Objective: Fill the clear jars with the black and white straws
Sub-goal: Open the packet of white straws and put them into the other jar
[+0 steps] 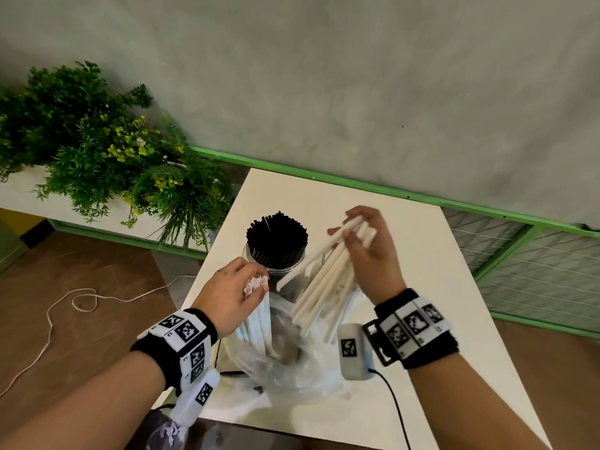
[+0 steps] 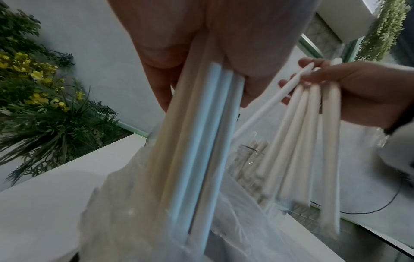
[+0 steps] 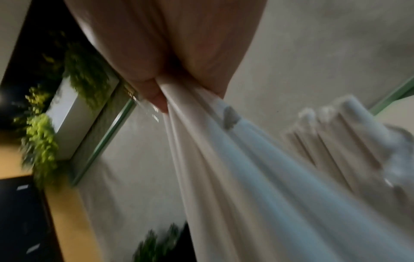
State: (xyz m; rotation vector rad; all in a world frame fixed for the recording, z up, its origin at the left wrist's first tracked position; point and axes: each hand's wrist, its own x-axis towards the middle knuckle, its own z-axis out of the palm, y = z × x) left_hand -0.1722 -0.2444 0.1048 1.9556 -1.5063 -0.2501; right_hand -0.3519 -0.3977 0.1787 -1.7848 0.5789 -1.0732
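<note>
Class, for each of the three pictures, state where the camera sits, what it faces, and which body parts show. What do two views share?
Head: looks down at table; both hands, forearms.
Left wrist: along left hand at white straws; right hand too.
Right wrist: along right hand; blurred straws.
Shared: head and left wrist show both hands' straws.

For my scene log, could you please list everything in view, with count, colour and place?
Black straws: many, black, upright in a clear jar at table's far side.
White straws: one bunch, white, in the left grip.
White straws: one fanned bunch, white, in the right grip.
Plastic bag: one, clear, on the table under the hands.
Table: one, white.
Plants: green with yellow flowers, left.
Cord: one, white, on floor.
Left hand, right hand: each holds straws.
</note>
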